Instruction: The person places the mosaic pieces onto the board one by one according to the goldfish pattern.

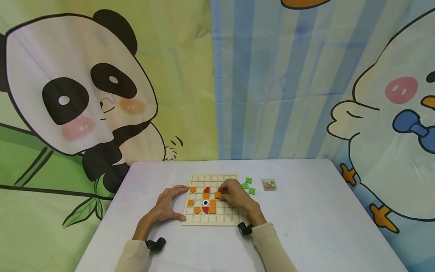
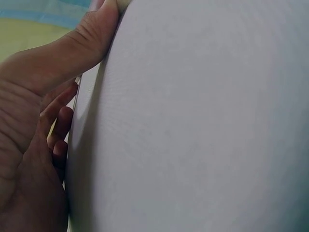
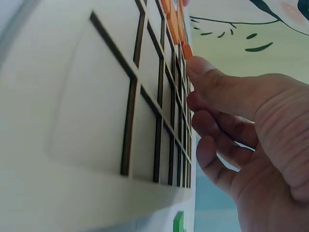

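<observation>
A pale wooden grid board (image 1: 224, 220) lies on the table. My right hand (image 1: 236, 194) pinches an orange square tile (image 1: 217, 195) between thumb and fingers over the board's middle; the right wrist view shows this tile at the thumb tip. My left hand (image 1: 165, 204) is spread along the board's left edge, thumb by the near corner and fingers farther up. On the grid sit orange round tiles (image 1: 191, 203), orange square tiles (image 1: 212, 209), red curved tiles (image 1: 205, 210) and a white tile with a black-ringed eye (image 1: 205, 203). My right hand covers part of the grid.
Several green square tiles (image 1: 252, 191) lie right of the board. Beyond them is a small card with a pattern (image 1: 269, 184). Some orange (image 1: 249, 218) shows partly hidden beside my right wrist. The white table (image 1: 306, 234) meets a cartoon-printed curtain (image 1: 265, 94) at the back.
</observation>
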A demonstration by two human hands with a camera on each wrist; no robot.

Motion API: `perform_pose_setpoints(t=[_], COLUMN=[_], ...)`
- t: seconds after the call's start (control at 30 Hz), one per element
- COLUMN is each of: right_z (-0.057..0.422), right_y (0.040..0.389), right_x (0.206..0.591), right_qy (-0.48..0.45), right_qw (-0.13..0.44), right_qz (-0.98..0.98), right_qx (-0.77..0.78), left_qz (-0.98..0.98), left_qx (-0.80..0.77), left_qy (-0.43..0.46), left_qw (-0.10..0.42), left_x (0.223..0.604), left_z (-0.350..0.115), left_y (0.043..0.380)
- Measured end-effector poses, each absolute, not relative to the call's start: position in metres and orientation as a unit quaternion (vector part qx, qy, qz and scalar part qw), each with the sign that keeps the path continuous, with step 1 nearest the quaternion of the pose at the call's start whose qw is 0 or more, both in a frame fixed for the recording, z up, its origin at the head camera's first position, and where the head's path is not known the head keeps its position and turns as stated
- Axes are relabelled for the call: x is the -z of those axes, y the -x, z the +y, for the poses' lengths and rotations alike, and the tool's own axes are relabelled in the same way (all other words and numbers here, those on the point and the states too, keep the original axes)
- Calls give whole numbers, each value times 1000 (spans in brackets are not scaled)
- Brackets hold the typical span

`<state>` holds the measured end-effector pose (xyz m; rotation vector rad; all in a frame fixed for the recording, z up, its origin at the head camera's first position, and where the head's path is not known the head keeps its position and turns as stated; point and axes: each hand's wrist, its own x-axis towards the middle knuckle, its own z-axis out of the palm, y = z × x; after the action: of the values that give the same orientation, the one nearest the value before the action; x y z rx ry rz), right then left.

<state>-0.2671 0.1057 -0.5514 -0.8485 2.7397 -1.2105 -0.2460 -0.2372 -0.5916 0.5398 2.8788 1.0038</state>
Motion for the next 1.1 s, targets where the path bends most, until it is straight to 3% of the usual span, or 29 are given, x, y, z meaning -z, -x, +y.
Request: perform_pose_setpoints(t=[0.37,0.73,1.1], right_z=[97,96,95], right_y=[271,275,277], right_x=[554,556,558], right_qy=[269,263,277], right_qw=[20,13,37], right_qz=[884,892,875], right_qx=[381,368,395], left_qz=[928,922,929], left_qx=[-328,-332,-329], left_qy=[-172,-198,-166], left_qw=[29,-13,29], left_x=[591,592,589], left_z=[-239,-241,-237], left_y=[245,248,248])
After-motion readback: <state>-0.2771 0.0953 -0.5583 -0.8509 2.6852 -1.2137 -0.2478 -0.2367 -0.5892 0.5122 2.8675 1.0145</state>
